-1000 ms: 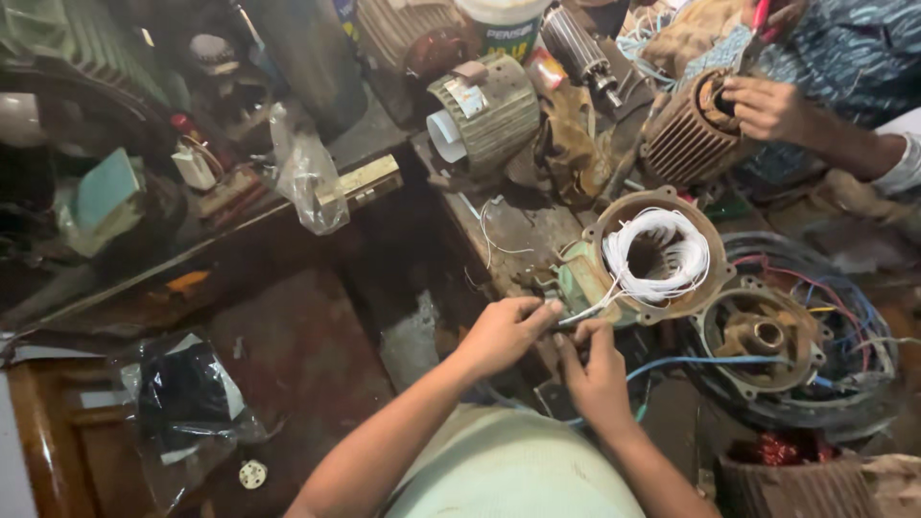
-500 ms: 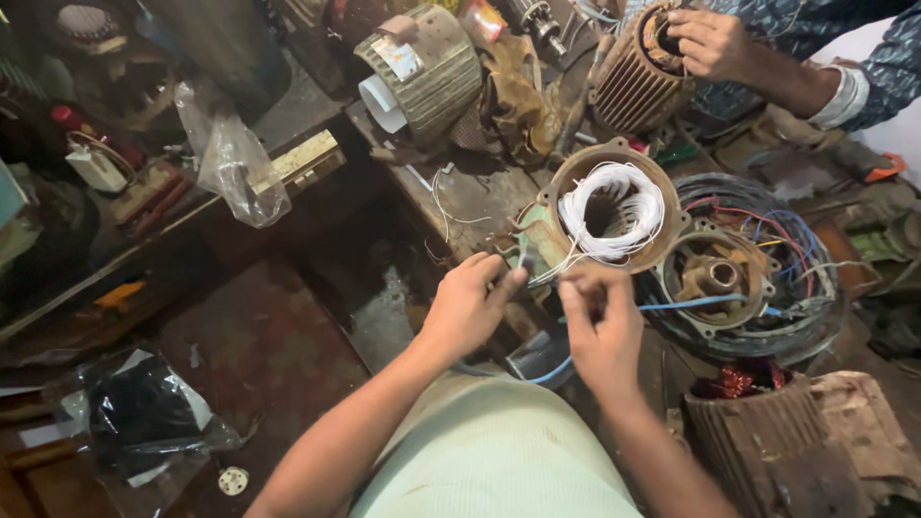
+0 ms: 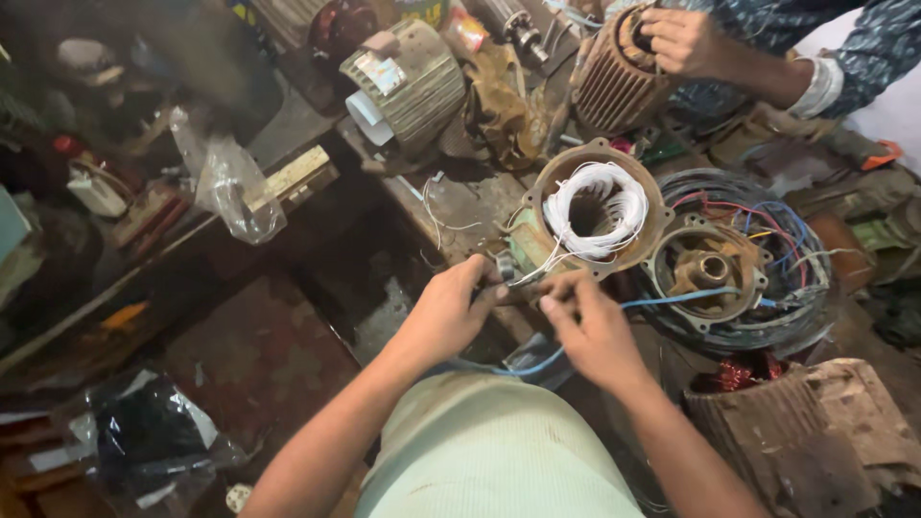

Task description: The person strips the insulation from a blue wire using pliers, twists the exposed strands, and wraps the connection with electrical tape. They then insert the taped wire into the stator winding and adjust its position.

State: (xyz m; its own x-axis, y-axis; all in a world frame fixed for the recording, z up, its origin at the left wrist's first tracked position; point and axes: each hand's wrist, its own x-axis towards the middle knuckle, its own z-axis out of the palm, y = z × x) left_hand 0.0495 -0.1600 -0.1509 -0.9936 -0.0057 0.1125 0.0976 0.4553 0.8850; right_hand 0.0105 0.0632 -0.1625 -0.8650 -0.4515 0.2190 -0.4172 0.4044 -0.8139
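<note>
My left hand [image 3: 451, 312] and my right hand [image 3: 587, 321] meet just below a rusty motor stator [image 3: 652, 206] wound with white wire [image 3: 597, 209]. Both pinch thin white wire ends [image 3: 530, 276] that lead out of the winding. A small dark tool or tape roll [image 3: 505, 266] sits at my left fingertips. A blue wire [image 3: 672, 299] runs from under my right hand toward a motor end cover [image 3: 705, 271].
Another person's hand [image 3: 683, 40] rests on a ribbed motor body [image 3: 614, 82] at the top right. A finned motor [image 3: 411, 82], a coil of coloured wires [image 3: 787, 240], a copper-wound stator [image 3: 767, 422] and plastic bags [image 3: 230, 187] crowd the greasy bench [image 3: 460, 201].
The view has shifted, so the stator sits lower and more central. My hands have stayed together on the white wire ends, the fingers working closer. The other person's hand still holds the ribbed motor.
</note>
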